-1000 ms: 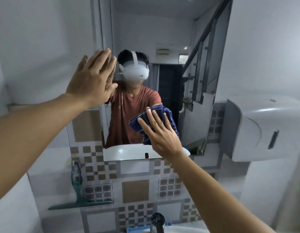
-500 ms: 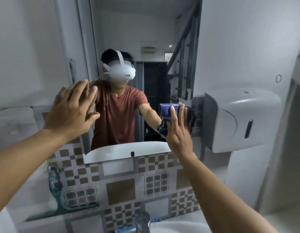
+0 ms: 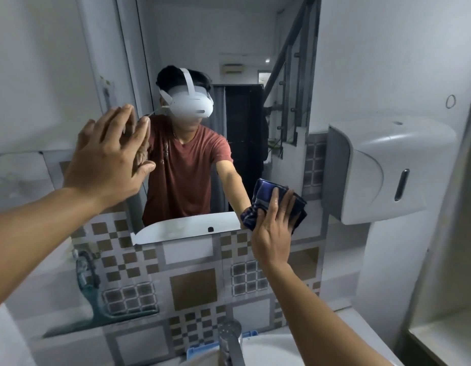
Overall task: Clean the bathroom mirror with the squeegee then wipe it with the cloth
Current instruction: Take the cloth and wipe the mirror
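Note:
The bathroom mirror hangs on the wall ahead and reflects a person in a red shirt. My right hand presses a dark blue checked cloth flat against the mirror's lower right corner. My left hand rests open with fingers spread against the mirror's left edge. The teal squeegee leans against the tiled wall at lower left, below the mirror, with no hand on it.
A white wall dispenser juts out just right of the mirror. A chrome tap and the white sink rim lie below. Patterned tiles cover the wall under the mirror.
My right hand has slid the cloth from the mirror's lower middle to its right edge, then down to the lower right corner. My left hand stays pressed on the left edge.

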`<action>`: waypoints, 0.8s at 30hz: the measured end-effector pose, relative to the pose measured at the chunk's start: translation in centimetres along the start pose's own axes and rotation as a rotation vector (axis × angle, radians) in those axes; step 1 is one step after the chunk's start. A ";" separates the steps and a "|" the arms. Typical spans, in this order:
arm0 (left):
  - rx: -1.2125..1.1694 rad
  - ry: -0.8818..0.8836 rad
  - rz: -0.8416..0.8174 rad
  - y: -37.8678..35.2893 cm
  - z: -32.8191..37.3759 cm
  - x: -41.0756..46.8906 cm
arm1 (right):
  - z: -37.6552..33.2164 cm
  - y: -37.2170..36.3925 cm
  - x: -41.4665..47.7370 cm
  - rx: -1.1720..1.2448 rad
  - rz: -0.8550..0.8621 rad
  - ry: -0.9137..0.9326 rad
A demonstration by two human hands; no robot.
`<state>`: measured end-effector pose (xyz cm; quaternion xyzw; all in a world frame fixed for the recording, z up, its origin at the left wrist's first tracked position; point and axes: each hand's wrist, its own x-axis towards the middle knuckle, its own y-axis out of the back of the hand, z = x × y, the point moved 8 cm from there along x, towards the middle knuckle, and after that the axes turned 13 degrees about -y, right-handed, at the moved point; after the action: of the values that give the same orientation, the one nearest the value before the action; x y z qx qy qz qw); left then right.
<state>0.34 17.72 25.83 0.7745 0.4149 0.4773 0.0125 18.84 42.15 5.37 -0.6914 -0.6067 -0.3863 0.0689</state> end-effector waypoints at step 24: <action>0.016 -0.006 0.020 0.4 -0.7 -0.2 | -18.5 -4.7 -8.0 -0.136 -0.087 0.798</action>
<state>0.06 17.04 26.24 0.7799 0.4111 0.4719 0.0027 6.63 26.65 11.50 -0.4640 -0.5339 -0.6661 0.2364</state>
